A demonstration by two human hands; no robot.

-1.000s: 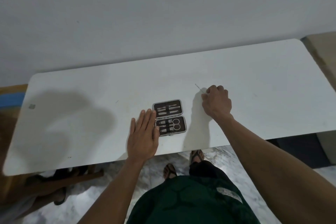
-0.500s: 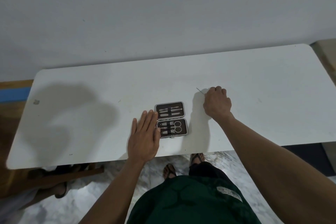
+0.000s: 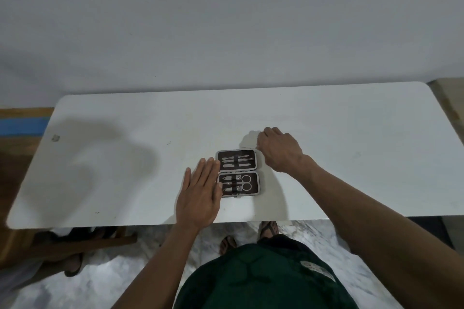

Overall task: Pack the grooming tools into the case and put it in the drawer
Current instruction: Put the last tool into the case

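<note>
The grooming case (image 3: 238,173) lies open on the white table (image 3: 351,163), near its front edge. Its two dark-lined halves have silver rims. Several slim tools sit in the far half, and scissors and clippers in the near half. My left hand (image 3: 199,195) lies flat and open on the table, fingertips touching the case's left edge. My right hand (image 3: 280,152) is curled shut just past the case's far right corner. The thin metal tool it held earlier is hidden under its fingers. No drawer is in view.
A plain wall runs along the table's far edge. Wooden furniture with a blue strip (image 3: 22,125) stands at the left, and a beige piece (image 3: 449,88) at the right. A small sticker (image 3: 55,137) marks the table's left side. My sandalled feet (image 3: 268,228) stand on marble floor.
My right hand has moved left and nearer to the case's far right corner, and the thin tool's tip no longer shows. My left hand has stayed flat beside the case.
</note>
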